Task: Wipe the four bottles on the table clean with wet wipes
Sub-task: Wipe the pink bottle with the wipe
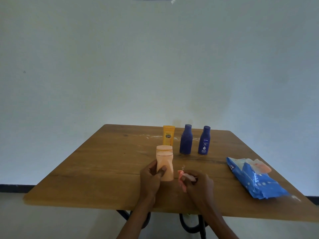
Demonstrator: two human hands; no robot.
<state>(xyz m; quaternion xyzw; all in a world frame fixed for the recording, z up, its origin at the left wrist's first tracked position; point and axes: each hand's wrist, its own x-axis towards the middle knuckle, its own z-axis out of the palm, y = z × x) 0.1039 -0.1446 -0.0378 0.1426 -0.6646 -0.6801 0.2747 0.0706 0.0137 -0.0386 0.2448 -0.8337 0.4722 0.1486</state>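
My left hand (151,176) grips a pale peach bottle (164,159) that stands upright on the wooden table (103,169), thumb across its front. Just right of it, my right hand (198,181) holds a crumpled wet wipe (181,175) low over the table, apart from the bottle. Behind stand a yellow tube bottle (168,136) and two dark blue bottles (186,140) (204,141), all upright.
A blue wet-wipe pack (255,178) lies at the right of the table with a wipe sticking out of its top. White smears mark the table near the back bottles. A pale wall rises behind; black table legs show below the front edge.
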